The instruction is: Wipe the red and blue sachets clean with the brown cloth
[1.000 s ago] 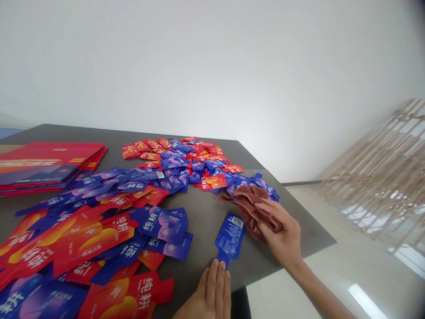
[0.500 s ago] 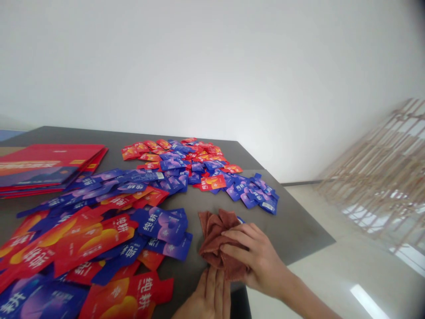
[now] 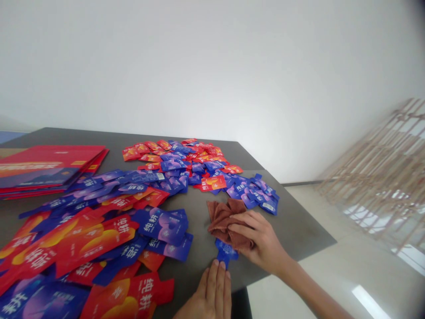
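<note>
A blue sachet (image 3: 224, 252) lies back side up near the table's front edge. My left hand (image 3: 212, 290) rests with its fingers stretched flat, their tips on the sachet's narrow neck. With my right hand (image 3: 255, 235) I grip a bunched brown cloth (image 3: 226, 219), which covers the upper part of that sachet. To the left is a loose heap of red and blue sachets, among them a red sachet (image 3: 122, 294) and a blue sachet (image 3: 161, 223) close to my left hand.
Further back on the dark table (image 3: 299, 226) lies a second spread of red and blue sachets (image 3: 186, 159). Flat red printed packages (image 3: 53, 164) are stacked at the left. A white wall (image 3: 212, 66) rises behind, and a wooden lattice (image 3: 381, 173) stands at the right.
The cloth in my right hand came from beside the sachet over it toward my left fingertips, then slid back up, uncovering the sachet's lower part. My left hand stays in place.
</note>
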The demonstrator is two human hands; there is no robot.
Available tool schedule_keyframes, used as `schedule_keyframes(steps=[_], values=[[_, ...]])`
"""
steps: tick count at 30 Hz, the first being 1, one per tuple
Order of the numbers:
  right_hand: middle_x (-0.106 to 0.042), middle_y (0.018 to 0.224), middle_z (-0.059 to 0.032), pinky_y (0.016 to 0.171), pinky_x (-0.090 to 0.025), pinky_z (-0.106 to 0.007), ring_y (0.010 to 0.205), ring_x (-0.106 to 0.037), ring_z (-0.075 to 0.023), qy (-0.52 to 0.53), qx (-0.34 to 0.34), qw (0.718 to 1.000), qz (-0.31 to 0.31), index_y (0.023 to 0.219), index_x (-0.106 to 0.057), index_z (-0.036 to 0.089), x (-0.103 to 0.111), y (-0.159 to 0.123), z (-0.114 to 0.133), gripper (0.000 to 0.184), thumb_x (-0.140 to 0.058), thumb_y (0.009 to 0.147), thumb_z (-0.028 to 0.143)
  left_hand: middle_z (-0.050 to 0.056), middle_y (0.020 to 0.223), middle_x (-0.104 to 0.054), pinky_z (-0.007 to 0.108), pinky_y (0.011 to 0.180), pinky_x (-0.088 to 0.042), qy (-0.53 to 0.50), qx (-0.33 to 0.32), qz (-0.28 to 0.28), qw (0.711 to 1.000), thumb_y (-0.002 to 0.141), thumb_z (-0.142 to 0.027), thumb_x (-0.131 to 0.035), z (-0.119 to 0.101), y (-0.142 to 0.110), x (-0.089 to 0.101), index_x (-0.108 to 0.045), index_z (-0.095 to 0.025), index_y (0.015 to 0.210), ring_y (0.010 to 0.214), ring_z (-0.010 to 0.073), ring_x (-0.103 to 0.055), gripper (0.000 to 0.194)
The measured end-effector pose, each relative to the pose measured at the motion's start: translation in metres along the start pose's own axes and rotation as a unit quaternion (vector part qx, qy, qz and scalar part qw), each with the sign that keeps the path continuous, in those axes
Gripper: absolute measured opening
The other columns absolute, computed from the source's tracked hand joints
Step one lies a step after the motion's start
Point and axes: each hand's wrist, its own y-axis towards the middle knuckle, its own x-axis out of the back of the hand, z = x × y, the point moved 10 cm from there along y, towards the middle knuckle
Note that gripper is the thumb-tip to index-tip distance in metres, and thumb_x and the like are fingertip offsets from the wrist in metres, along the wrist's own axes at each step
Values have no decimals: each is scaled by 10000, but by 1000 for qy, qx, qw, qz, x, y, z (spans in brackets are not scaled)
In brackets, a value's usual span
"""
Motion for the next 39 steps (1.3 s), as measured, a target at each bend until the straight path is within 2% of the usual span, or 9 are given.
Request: schedule_keyframes(steps=[7, 13, 17, 20, 24, 30, 34, 39], values=[[-743, 1264, -106, 931, -549, -459, 1098, -678, -269, -5, -23, 1000, -19, 1227, -733, 253, 2, 0, -18, 285, -700, 947, 298, 260, 1243, -727, 536, 998, -490, 31, -22, 13, 999, 972, -249, -526, -9, -6, -8, -650, -32, 1302, 1104, 320, -731, 415], [-735, 1283, -107, 978, -547, -492, 1124, -676, -279, -7, -45, 999, -27, 1207, -739, 247, 5, -1, -31, 330, -679, 891, 173, 245, 1207, -746, 514, 997, -490, 17, -11, -2, 1000, 963, -206, -518, -8, -6, -7, -661, -24, 1277, 1085, 310, -740, 390], [-743, 1277, -106, 1008, -548, -500, 1134, -688, -281, 4, -65, 997, -43, 1194, -746, 249, 6, -1, -41, 333, -696, 876, 165, 223, 1185, -759, 484, 990, -494, 6, 2, -8, 1000, 962, -175, -506, -4, -4, -4, -659, -21, 1271, 1086, 299, -744, 378], [-760, 1240, -99, 1008, -562, -481, 1138, -704, -275, 44, -105, 991, -73, 1162, -764, 244, 8, -2, -53, 321, -691, 861, 160, 186, 1162, -773, 450, 976, -508, -2, 7, -8, 1000, 965, -171, -507, -1, -4, -2, -672, -40, 1249, 1084, 284, -750, 354], [-781, 1193, -86, 1003, -579, -456, 1141, -726, -272, 115, -182, 964, -156, 1104, -785, 240, 22, -12, -75, 271, -673, 862, 191, 190, 1184, -763, 445, 997, -500, 1, -2, -2, 1000, 971, -195, -529, -3, -7, -5, -660, -43, 1271, 1112, 285, -739, 361], [-784, 1144, -77, 974, -593, -448, 1067, -750, -275, 115, -275, 904, -305, 1070, -797, 232, 66, -53, -97, 241, -709, 845, 237, 197, 1226, -742, 445, 1040, -466, 12, 10, -3, 1000, 984, -219, -537, -7, -11, -12, -647, -45, 1302, 1122, 278, -720, 379], [-770, 1183, -86, 989, -585, -464, 1070, -748, -284, 78, -293, 885, -355, 1079, -800, 229, 89, -79, -104, 245, -736, 849, 286, 180, 1202, -756, 433, 1040, -463, 0, 24, -11, 1000, 994, -229, -534, -2, -10, -8, -665, -63, 1274, 1123, 273, -715, 352], [-788, 1134, -94, 1024, -568, -488, 1088, -743, -305, 27, -330, 862, -384, 1063, -802, 209, 96, -106, -124, 283, -758, 825, 356, 177, 1219, -760, 392, 1010, -482, -56, 24, 17, 998, 1002, -200, -535, 5, -9, -9, -670, -72, 1290, 1157, 259, -701, 343]])
